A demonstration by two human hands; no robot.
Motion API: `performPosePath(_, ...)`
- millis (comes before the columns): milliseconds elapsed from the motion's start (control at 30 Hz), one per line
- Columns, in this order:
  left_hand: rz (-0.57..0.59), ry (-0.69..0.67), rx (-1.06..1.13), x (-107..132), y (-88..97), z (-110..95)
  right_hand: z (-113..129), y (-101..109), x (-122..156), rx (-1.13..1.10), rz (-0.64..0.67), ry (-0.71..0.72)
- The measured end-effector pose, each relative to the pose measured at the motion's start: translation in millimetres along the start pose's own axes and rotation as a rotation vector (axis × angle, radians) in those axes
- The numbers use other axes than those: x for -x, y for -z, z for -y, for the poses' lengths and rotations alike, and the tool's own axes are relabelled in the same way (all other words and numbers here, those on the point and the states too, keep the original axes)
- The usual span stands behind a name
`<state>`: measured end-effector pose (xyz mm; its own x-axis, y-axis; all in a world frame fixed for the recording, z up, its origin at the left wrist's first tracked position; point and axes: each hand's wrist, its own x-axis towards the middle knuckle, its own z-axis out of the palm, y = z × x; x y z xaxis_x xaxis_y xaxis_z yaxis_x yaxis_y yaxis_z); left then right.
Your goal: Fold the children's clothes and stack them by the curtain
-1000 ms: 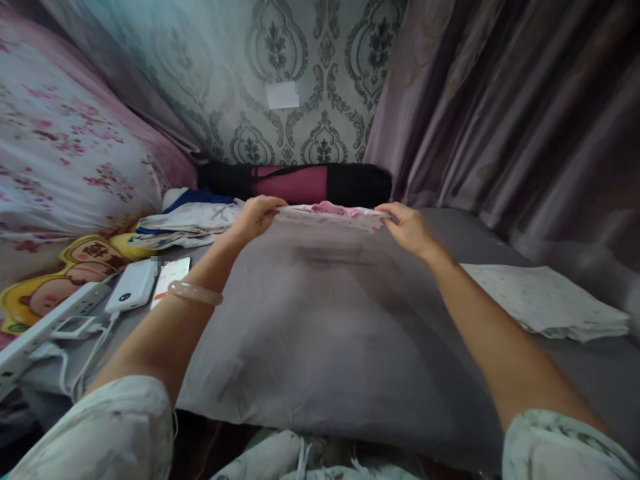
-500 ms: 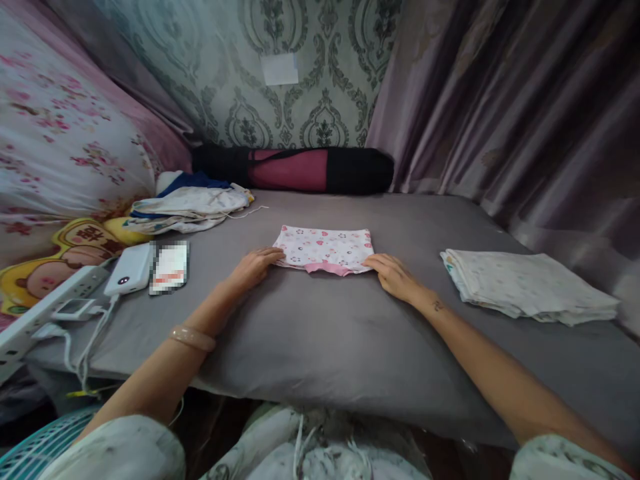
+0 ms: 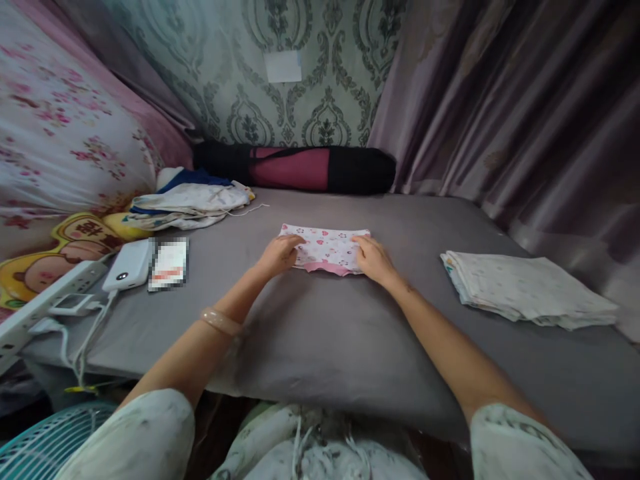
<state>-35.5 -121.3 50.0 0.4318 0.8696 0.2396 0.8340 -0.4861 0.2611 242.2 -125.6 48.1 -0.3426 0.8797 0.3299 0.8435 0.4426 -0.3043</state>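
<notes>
Resting apart, their grip unclear, the left hand (image 3: 280,255) and right hand (image 3: 375,260) flank a seemingly folded pink-trimmed garment (image 3: 327,248) on the bed (image 3: 320,333), the white cloths (image 3: 530,287) already folded, the clothes pile (image 3: 187,205) loose.

Garment (image 3: 327,251) set down, L hand (image 3: 279,256) moved inward, R hand (image 3: 376,261) ditto

From where I stand, the left arm (image 3: 173,367) and the right arm (image 3: 445,350) stretch from the lower part of the frame toward its centre. There the left hand (image 3: 281,255) and the right hand (image 3: 374,260) stay apart, palms down, fingers slightly bent and turned inward.
</notes>
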Motion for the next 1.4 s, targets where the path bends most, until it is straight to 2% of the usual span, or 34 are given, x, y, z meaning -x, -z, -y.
performPosePath(133, 0.036, 0.057, -0.084, -19, -21.8, -41, 25, -25, -17, 0.085, 0.067, -0.011)
performPosePath(233, 0.086, 0.136, -0.153, -27, -35.2, -54, 35, -39, -24, 0.136, 0.157, -0.036)
performPosePath(367, 0.069, 0.175, -0.212, -30, -47.5, -50, 38, -47, -29, 0.164, 0.193, -0.064)
performPosePath(600, 0.123, 0.211, -0.190, -30, -59.4, -41, 34, -55, -31, 0.172, 0.287, -0.103)
performPosePath(733, 0.152, 0.219, -0.190, -32, -59.7, -40, 34, -54, -33, 0.171, 0.318, -0.117)
performPosePath(867, 0.145, 0.176, -0.199, -35, -51.9, -41, 36, -45, -38, 0.149, 0.368, -0.116)
performPosePath(1000, 0.085, 0.162, -0.246, -47, -44.8, -43, 38, -34, -46, 0.162, 0.300, -0.064)
performPosePath(1133, -0.022, 0.153, -0.246, -59, -52.3, -38, 36, -37, -51, 0.179, 0.188, -0.025)
performPosePath(1200, 0.012, 0.138, -0.211, -62, -59.3, -33, 33, -44, -52, 0.162, 0.234, -0.026)
performPosePath(1300, 0.124, 0.145, -0.167, -63, -66.9, -27, 27, -54, -54, 0.134, 0.318, -0.060)
performPosePath(1400, 0.120, 0.156, -0.173, -63, -68.8, -25, 23, -58, -55, 0.131, 0.319, -0.066)
